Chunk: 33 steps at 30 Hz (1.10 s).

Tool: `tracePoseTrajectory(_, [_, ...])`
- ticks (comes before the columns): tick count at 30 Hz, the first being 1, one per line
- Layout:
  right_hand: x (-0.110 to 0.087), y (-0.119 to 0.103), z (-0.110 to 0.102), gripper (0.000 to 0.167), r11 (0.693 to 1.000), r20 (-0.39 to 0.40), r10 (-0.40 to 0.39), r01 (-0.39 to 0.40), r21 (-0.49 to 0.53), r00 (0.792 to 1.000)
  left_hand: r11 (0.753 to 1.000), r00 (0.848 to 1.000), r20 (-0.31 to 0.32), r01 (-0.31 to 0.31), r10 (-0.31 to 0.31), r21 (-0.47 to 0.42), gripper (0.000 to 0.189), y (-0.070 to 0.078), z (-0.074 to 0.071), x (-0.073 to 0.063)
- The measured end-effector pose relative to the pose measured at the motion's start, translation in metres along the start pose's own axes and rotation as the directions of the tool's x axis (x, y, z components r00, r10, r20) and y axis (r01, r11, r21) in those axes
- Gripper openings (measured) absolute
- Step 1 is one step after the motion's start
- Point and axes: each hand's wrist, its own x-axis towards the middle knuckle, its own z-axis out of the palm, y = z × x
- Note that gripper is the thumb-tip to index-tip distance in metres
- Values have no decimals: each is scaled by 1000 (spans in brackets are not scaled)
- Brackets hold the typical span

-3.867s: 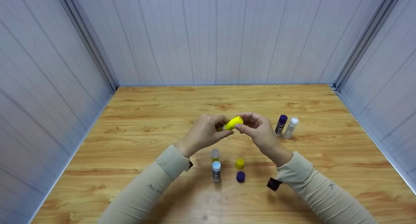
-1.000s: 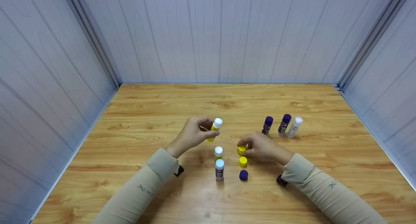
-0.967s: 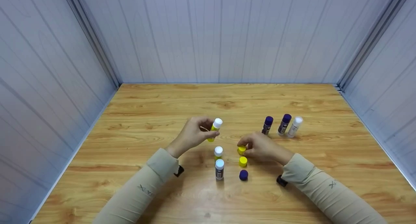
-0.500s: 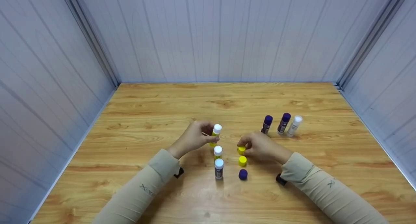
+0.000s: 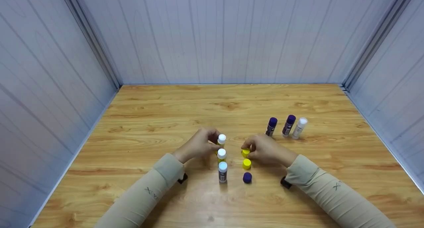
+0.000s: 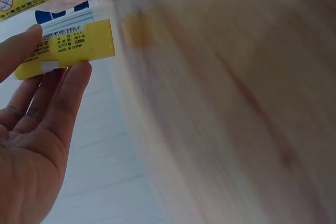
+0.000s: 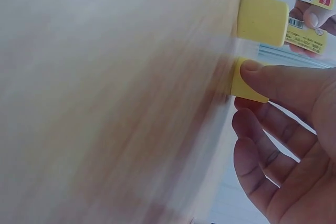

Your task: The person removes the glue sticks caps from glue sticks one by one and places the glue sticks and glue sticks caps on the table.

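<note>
My left hand (image 5: 198, 145) holds a yellow glue stick (image 5: 221, 139) with a white top between thumb and fingers. It is upright, low at the back of a row. A second yellow glue stick (image 5: 221, 154) with a white top stands just in front, followed by a dark-labelled glue stick (image 5: 223, 173). In the left wrist view, the held glue stick (image 6: 79, 45) shows a printed yellow label. To the right, my right hand (image 5: 269, 149) pinches a yellow cap (image 7: 248, 83) at the table. Another yellow cap (image 5: 246, 163) and a purple cap (image 5: 247, 177) sit in front of it.
Beyond my right hand stand two purple-capped glue sticks (image 5: 289, 125) and a white-capped glue stick (image 5: 299, 128). The wooden table (image 5: 165, 105) is bounded by pale panel walls (image 5: 212, 36) at the back and sides.
Earlier both hands held the yellow glue stick with its yellow cap on. The cap came off and went down at the right. Lately my left hand lowered the stick while my right stayed still.
</note>
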Motion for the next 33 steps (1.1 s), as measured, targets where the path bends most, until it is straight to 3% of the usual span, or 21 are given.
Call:
tracePoseTrajectory(10, [2, -1, 0, 25, 999, 12, 26, -26, 27, 1000, 997, 997, 33, 67, -66, -37, 16, 1, -1, 0])
tracePoseTrajectory(15, [3, -1, -1, 25, 999, 15, 30, -31, 20, 999, 997, 997, 35, 69, -67, -35, 15, 2, -1, 0])
tracePoseTrajectory(25, [2, 0, -1, 21, 998, -1, -53, 52, -41, 999, 998, 999, 40, 28, -30, 52, 12, 5, -1, 4])
tracePoseTrajectory(33, [-8, -9, -7, 36, 995, -23, -64, 62, -73, 998, 996, 998, 50, 33, -37, 81, 9, 4, -1, 4])
